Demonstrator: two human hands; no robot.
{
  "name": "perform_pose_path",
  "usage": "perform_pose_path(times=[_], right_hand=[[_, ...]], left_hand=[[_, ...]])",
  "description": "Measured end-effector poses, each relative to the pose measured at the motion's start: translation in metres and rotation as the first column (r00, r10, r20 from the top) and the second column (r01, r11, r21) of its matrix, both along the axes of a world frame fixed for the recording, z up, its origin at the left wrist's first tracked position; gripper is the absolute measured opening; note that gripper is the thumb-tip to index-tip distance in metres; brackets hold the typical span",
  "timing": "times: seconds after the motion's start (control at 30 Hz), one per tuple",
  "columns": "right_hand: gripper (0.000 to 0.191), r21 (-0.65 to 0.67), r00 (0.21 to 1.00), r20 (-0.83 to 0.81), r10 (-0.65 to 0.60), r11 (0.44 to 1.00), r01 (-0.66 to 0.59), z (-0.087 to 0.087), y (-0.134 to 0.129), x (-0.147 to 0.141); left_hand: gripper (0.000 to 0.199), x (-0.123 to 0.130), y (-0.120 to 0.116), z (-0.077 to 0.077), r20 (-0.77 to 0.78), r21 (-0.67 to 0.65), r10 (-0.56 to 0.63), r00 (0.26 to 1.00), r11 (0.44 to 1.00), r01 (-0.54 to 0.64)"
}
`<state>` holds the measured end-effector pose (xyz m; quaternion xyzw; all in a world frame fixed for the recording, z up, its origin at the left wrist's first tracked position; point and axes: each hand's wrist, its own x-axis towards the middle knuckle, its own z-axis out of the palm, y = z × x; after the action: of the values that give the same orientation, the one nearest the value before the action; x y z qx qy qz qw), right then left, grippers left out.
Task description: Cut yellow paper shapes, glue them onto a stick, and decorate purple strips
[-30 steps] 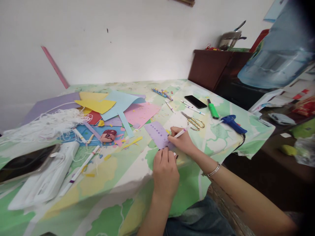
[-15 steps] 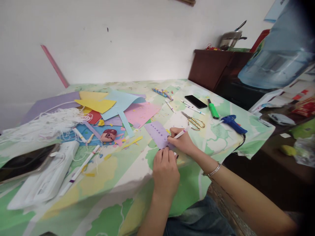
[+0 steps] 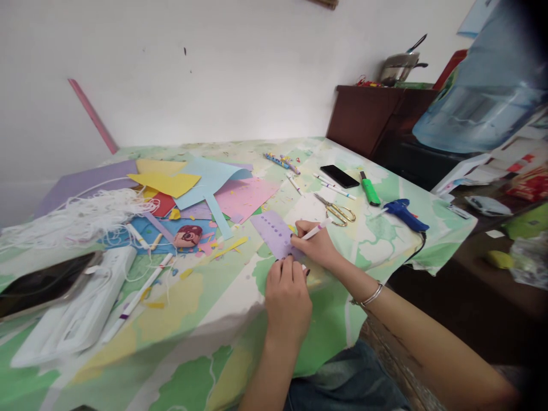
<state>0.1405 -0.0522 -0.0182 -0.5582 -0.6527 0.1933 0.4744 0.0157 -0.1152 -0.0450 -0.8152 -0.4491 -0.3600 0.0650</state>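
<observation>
A purple paper strip (image 3: 270,229) with a row of dark purple dots lies on the patterned tablecloth (image 3: 222,285). My right hand (image 3: 317,244) grips a white marker (image 3: 319,227) over the strip's right side; the marker's tip is hidden by the fingers. My left hand (image 3: 288,291) rests at the strip's near end with its fingers bent close together. A small white thing, perhaps a cap, shows by the left fingers, too hidden to make out fully. Gold-handled scissors (image 3: 336,210) lie beyond the right hand.
Coloured paper (image 3: 209,182), white string (image 3: 85,214), a phone (image 3: 47,282) and a white power strip (image 3: 92,305) cover the left. At the right are a black phone (image 3: 340,176), a green cutter (image 3: 369,189) and a blue glue gun (image 3: 406,215).
</observation>
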Motion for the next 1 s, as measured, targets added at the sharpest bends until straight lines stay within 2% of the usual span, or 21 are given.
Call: perform_pose_path(times=[0.4, 0.77, 1.0], right_hand=[[0.028, -0.013, 0.999, -0.021, 0.043, 0.999, -0.044, -0.0005, 0.0002, 0.0015], [0.029, 0.005, 1.000, 0.000, -0.012, 1.000, 0.012, 0.0003, 0.0003, 0.0000], [0.029, -0.020, 0.999, -0.015, 0.049, 0.999, -0.049, 0.0002, 0.0005, 0.0013]], left_hand=[[0.013, -0.0001, -0.0003, 0.0010, 0.013, 0.002, 0.003, 1.000, 1.000, -0.003], [0.012, 0.0001, -0.0006, 0.0015, -0.003, -0.006, 0.001, 1.000, 1.000, -0.001], [0.012, 0.0000, -0.0006, 0.0005, -0.002, -0.015, 0.002, 1.000, 1.000, -0.002]])
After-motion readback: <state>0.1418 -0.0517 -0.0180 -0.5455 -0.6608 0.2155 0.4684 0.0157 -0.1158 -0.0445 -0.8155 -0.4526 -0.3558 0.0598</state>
